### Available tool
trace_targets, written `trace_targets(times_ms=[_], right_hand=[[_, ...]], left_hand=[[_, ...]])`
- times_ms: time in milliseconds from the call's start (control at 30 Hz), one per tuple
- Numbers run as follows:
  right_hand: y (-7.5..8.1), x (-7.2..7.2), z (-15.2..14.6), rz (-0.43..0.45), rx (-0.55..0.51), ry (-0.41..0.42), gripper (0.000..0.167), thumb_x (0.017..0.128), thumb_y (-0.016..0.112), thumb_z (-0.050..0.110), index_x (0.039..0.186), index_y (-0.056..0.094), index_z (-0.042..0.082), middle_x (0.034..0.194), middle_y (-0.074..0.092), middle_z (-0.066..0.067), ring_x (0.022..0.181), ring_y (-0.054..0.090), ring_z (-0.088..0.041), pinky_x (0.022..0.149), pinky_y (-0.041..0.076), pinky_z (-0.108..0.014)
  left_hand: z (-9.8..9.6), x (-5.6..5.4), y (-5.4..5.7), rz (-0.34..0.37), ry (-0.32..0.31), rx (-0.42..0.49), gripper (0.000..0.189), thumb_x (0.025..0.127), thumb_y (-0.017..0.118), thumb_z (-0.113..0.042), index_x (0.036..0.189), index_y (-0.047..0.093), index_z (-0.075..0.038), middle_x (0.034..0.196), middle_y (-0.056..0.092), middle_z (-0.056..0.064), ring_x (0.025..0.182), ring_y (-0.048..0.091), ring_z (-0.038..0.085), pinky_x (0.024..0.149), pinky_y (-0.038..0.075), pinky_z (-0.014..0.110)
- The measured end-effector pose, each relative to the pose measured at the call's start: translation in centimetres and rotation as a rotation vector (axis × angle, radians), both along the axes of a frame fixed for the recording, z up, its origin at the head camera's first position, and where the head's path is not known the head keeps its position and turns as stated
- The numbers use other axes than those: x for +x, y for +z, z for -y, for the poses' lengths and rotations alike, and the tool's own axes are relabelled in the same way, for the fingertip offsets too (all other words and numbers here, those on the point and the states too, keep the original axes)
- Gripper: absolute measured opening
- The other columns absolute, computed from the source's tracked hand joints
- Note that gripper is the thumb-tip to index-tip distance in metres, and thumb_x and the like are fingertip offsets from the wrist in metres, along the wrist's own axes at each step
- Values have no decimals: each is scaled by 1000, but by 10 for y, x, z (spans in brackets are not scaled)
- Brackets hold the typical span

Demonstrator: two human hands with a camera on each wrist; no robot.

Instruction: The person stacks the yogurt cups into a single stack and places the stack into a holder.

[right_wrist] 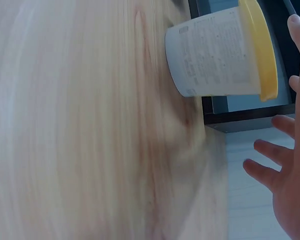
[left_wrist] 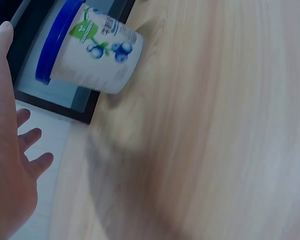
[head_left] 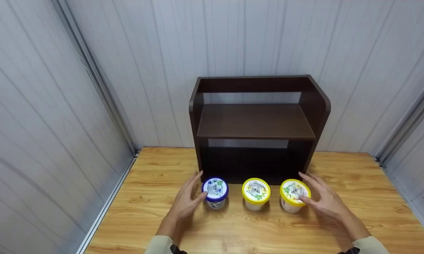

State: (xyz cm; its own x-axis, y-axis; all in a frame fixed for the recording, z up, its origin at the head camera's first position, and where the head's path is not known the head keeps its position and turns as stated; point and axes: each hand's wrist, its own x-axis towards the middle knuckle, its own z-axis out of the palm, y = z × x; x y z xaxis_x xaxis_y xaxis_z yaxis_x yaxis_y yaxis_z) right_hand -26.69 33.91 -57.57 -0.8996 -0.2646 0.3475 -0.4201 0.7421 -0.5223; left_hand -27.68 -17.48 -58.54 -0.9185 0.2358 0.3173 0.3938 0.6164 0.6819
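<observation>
Three lidded tubs stand upright in a row on the wooden table. The leftmost, a blue-lidded tub (head_left: 215, 190) with blueberries printed on its side, has my left hand (head_left: 187, 198) beside it, fingers spread. In the left wrist view, that blueberry tub (left_wrist: 97, 47) stands apart from my left hand (left_wrist: 12, 150). A yellow-lidded tub (head_left: 256, 192) sits in the middle, away from both hands. By the right yellow-lidded tub (head_left: 293, 194) is my right hand (head_left: 324, 199), its thumb overlapping the lid in the head view. My right hand (right_wrist: 290, 155) has its fingers spread, holding nothing.
Right behind the tubs stands a dark brown two-tier shelf (head_left: 256, 121), its upper board and lower compartment facing me. Pale panelled walls (head_left: 162, 53) enclose the back and sides of the wooden table (head_left: 141, 208).
</observation>
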Motion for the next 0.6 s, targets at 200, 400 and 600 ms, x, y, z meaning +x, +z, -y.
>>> trace_targets(times_ms=[200,400,600], right_hand=[[-9,3,6,22,-115,12,78,87,80,34,155,42,29,157,38,-16,137,39,-49,93,35,-81],[-21,4,12,35,-227,56,78,86,82,24,154,44,22,155,43,-10,139,38,-39,102,31,-74],[-25,8,18,98,-306,59,76,87,80,18,154,44,20,154,42,-10,137,39,-34,107,32,-63]], left_hand=[[-12,-2,-9,19,12,107,74,93,67,-53,157,35,-36,164,31,8,141,43,32,111,32,64],[-20,-3,-16,53,-36,218,76,92,73,-45,157,36,-31,162,32,9,134,50,36,110,39,56],[-23,0,-22,93,-53,289,78,91,75,-41,158,37,-27,154,43,14,125,58,39,103,46,54]])
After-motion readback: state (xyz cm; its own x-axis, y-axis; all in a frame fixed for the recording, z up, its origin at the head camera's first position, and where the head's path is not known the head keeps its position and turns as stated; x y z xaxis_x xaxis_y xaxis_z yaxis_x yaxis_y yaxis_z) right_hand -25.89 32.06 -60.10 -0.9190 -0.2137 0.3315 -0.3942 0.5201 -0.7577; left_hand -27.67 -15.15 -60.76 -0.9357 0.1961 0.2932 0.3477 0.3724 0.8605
